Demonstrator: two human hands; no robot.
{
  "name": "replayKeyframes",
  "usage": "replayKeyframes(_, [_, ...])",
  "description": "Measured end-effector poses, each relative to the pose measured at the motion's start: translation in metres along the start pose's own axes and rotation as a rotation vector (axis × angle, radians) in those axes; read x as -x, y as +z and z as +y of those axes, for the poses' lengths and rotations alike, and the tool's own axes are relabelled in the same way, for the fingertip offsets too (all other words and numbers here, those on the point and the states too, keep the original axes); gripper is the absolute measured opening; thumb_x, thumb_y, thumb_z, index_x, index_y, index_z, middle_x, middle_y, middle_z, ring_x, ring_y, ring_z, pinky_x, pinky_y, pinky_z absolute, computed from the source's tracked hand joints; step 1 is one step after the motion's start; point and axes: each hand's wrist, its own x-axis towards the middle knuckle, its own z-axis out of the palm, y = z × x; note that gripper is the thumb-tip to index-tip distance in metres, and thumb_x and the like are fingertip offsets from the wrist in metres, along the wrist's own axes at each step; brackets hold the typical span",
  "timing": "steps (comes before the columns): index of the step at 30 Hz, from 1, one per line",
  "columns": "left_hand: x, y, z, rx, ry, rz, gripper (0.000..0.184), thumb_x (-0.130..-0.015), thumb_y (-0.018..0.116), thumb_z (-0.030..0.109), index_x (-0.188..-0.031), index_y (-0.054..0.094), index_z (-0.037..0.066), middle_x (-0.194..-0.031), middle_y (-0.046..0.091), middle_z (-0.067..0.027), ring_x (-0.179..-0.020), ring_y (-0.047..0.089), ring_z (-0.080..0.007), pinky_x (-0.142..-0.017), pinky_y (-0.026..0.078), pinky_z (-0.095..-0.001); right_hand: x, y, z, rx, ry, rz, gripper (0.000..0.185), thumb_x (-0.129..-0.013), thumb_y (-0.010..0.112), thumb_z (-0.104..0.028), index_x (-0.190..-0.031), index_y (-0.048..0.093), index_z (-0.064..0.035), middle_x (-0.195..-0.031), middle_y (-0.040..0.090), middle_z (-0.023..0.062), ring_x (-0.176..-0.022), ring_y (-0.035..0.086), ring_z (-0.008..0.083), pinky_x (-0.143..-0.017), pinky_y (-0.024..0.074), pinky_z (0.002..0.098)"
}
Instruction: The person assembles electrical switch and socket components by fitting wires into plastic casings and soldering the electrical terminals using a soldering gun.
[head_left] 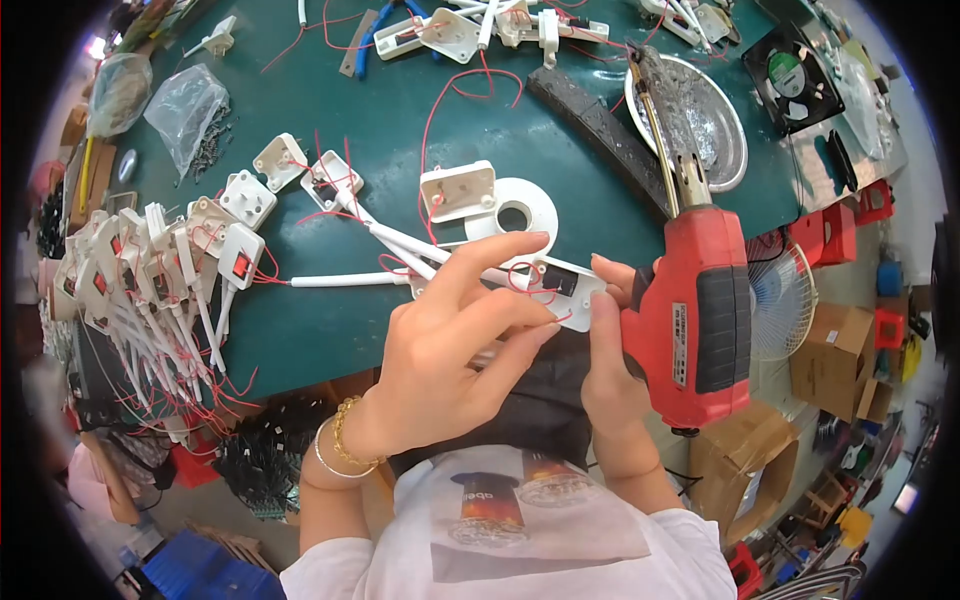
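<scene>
My left hand (450, 345) is closed, thumb and index finger pinching the end of a thin red wire (530, 290) over a white plastic switch housing (578, 290). A black switch (558, 281) sits inside this housing. My right hand (612, 370) holds the housing's right end between thumb and fingers. A red and black soldering gun (690, 310) covers part of that hand, its metal tip pointing away from me; whether the hand also grips it is hidden. Just beyond the hands lie a white ring-shaped part (540, 205) and an open plug shell (458, 190).
White plug-and-cable assemblies (150, 270) are heaped at the left table edge. A steel bowl (735, 150) and a dark bar (600, 130) lie beyond the gun. A black fan (790, 80) stands far right; a bag of screws (188, 115) lies far left.
</scene>
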Motion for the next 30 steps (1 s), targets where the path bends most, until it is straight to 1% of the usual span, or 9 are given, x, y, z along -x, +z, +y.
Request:
replayKeyframes(6, [-0.007, 0.007, -0.004, 0.135, -0.155, -0.033, 0.007, -0.074, 0.065, -0.007, -0.081, 0.062, -0.005, -0.115, 0.059, -0.0197, -0.066, 0.062, -0.0101, -0.057, 0.05, -0.0225, -0.002, -0.006, 0.008, 0.109, 0.008, -0.043, 0.024, -0.086, 0.058, -0.001, -0.109, 0.059, -0.0045, -0.099, 0.063, 0.0057, -0.081, 0.058, 0.0132, -0.072, 0.0455, 0.0259])
replayKeyframes(8, [-0.008, 0.008, -0.004, 0.09, -0.17, -0.016, 0.009, -0.074, 0.067, -0.003, -0.081, 0.061, -0.002, -0.108, 0.061, -0.016, -0.067, 0.067, -0.0192, -0.058, 0.053, -0.0266, -0.005, -0.002, 0.005, 0.123, 0.032, -0.038, 0.023, -0.085, 0.059, -0.002, -0.107, 0.061, -0.0049, -0.096, 0.063, 0.0051, -0.079, 0.058, 0.0137, -0.071, 0.0454, 0.0259])
replayKeyframes(11, [-0.013, 0.006, -0.005, 0.076, -0.205, -0.051, 0.009, -0.074, 0.066, -0.003, -0.081, 0.061, -0.002, -0.107, 0.062, -0.0158, -0.064, 0.065, -0.0166, -0.056, 0.051, -0.025, -0.009, 0.003, 0.003, -0.153, 0.171, 0.075, 0.021, -0.083, 0.062, -0.003, -0.104, 0.063, -0.0053, -0.091, 0.064, 0.0033, -0.076, 0.058, 0.0147, -0.069, 0.0449, 0.0272])
replayKeyframes(14, [-0.02, -0.003, -0.002, 0.187, -0.313, -0.134, 0.006, -0.075, 0.061, -0.005, -0.08, 0.062, -0.005, -0.109, 0.061, -0.017, -0.063, 0.06, -0.008, -0.054, 0.046, -0.0193, -0.011, 0.001, 0.01, 0.024, 0.046, 0.043, 0.021, -0.083, 0.061, -0.004, -0.104, 0.062, -0.0044, -0.095, 0.065, 0.0041, -0.078, 0.059, 0.0158, -0.07, 0.0451, 0.0297])
replayKeyframes(19, [-0.023, -0.005, 0.001, 0.198, -0.371, -0.138, 0.007, -0.074, 0.062, -0.003, -0.08, 0.062, -0.006, -0.108, 0.061, -0.0161, -0.06, 0.058, -0.0078, -0.054, 0.045, -0.0189, -0.015, -0.004, 0.008, 0.23, -0.091, -0.023, 0.022, -0.082, 0.06, -0.003, -0.104, 0.061, -0.0026, -0.098, 0.067, 0.007, -0.082, 0.062, 0.0195, -0.075, 0.0461, 0.0313])
replayKeyframes(22, [-0.025, -0.005, 0.001, 0.202, -0.418, -0.148, 0.007, -0.073, 0.063, -0.002, -0.079, 0.062, -0.006, -0.108, 0.06, -0.0165, -0.06, 0.058, -0.0077, -0.054, 0.046, -0.0195, -0.014, 0.005, 0.008, -0.037, 0.034, 0.064, 0.02, -0.081, 0.06, -0.003, -0.101, 0.062, -0.002, -0.097, 0.067, 0.0088, -0.078, 0.062, 0.022, -0.071, 0.0467, 0.0313])
replayKeyframes(26, [-0.029, -0.009, 0.002, 0.239, -0.482, -0.193, 0.007, -0.073, 0.063, -0.002, -0.078, 0.062, -0.006, -0.106, 0.059, -0.0169, -0.063, 0.059, -0.0079, -0.054, 0.046, -0.0197, -0.016, 0.001, 0.011, 0.022, -0.03, 0.036, 0.018, -0.079, 0.061, -0.002, -0.097, 0.063, -0.0013, -0.095, 0.066, 0.0109, -0.074, 0.061, 0.024, -0.066, 0.0471, 0.0318])
replayKeyframes(28, [-0.03, -0.01, 0.003, 0.241, -0.493, -0.201, 0.007, -0.073, 0.062, -0.002, -0.078, 0.062, -0.006, -0.106, 0.059, -0.0168, -0.062, 0.058, -0.0078, -0.054, 0.046, -0.0195, -0.014, -0.005, 0.012, 0.159, -0.134, -0.108, 0.026, -0.089, 0.051, 0.001, -0.114, 0.048, 0.0045, -0.103, 0.06, 0.0103, -0.076, 0.054, 0.0062, -0.07, 0.0438, 0.0208])
replayKeyframes(30, [-0.032, -0.012, 0.004, 0.242, -0.502, -0.211, 0.007, -0.072, 0.062, -0.002, -0.078, 0.061, -0.006, -0.105, 0.059, -0.0168, -0.062, 0.058, -0.0078, -0.054, 0.046, -0.0193, -0.013, -0.006, 0.011, 0.153, -0.109, -0.109, 0.025, -0.089, 0.052, 0.001, -0.114, 0.048, 0.0045, -0.103, 0.06, 0.0101, -0.076, 0.054, 0.0062, -0.07, 0.0438, 0.0209])
